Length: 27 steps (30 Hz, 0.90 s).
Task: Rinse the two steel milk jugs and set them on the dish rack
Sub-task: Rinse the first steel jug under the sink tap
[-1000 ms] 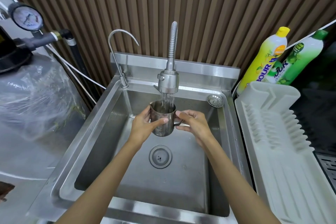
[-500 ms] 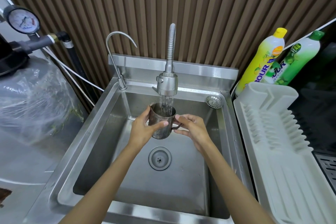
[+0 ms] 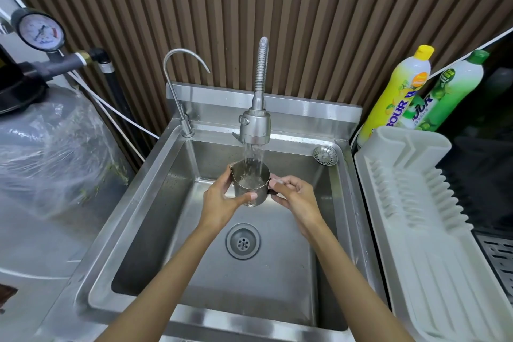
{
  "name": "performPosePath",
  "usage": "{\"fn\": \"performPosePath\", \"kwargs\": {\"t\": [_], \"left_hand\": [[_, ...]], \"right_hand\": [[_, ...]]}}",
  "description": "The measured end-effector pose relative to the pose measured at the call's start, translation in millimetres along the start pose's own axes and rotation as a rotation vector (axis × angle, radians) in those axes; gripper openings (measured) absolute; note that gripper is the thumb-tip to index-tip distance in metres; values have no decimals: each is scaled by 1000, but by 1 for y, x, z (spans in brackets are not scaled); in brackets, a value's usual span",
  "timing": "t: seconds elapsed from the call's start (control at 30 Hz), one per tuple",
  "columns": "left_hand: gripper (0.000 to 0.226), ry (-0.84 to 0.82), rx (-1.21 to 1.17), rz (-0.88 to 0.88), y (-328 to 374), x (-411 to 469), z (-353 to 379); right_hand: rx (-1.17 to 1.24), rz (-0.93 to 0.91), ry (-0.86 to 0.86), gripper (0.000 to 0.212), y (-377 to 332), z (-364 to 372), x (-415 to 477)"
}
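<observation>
Jug (image 3: 251, 184) under running tap (image 3: 255, 126), above sink (image 3: 144, 203). Left hand (image 3: 222, 203) wrapped round body, right hand (image 3: 295, 197) pinching handle. Rigid steel, wet, likely slippery, heavier while filling; handle probably safest hold. Rack (image 3: 422, 230) empty.

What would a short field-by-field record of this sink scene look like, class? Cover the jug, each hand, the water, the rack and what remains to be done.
jug: one steel milk jug, upright over the sink, under the spray tap
left hand: left hand wraps the jug's body
right hand: right hand holds the handle side
water: running into the jug
dish rack: white dish rack right of the sink, nothing on it
second jug: not in view
bottles: two detergent bottles behind the rack
remaining: no jug racked yet
</observation>
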<state>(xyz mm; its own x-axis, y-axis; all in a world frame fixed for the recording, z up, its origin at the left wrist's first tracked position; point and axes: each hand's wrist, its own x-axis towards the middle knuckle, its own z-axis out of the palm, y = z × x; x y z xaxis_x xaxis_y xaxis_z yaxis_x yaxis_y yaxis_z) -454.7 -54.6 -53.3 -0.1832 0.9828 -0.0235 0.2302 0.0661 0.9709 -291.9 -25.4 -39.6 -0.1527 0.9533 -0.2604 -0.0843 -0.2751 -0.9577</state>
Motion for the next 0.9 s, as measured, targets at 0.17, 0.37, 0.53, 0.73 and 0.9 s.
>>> {"fn": "performPosePath", "kwargs": {"t": [0.17,0.37,0.53,0.73,0.9], "left_hand": [[70,-21,-56,-15,0,-2,2],[70,-28,-88,-5,1,-3,3],[72,-35,-117,-11,0,-3,3],[71,-42,-132,-11,-2,-1,5],[77,-31,-135,-17,-3,-1,6]], "right_hand": [[0,-15,3,12,-2,-3,-4],[-2,-27,8,14,-4,-1,-8],[2,-36,30,17,-6,0,-10],[10,-41,38,18,-7,0,-11],[18,-46,37,19,-6,-1,-11]]}}
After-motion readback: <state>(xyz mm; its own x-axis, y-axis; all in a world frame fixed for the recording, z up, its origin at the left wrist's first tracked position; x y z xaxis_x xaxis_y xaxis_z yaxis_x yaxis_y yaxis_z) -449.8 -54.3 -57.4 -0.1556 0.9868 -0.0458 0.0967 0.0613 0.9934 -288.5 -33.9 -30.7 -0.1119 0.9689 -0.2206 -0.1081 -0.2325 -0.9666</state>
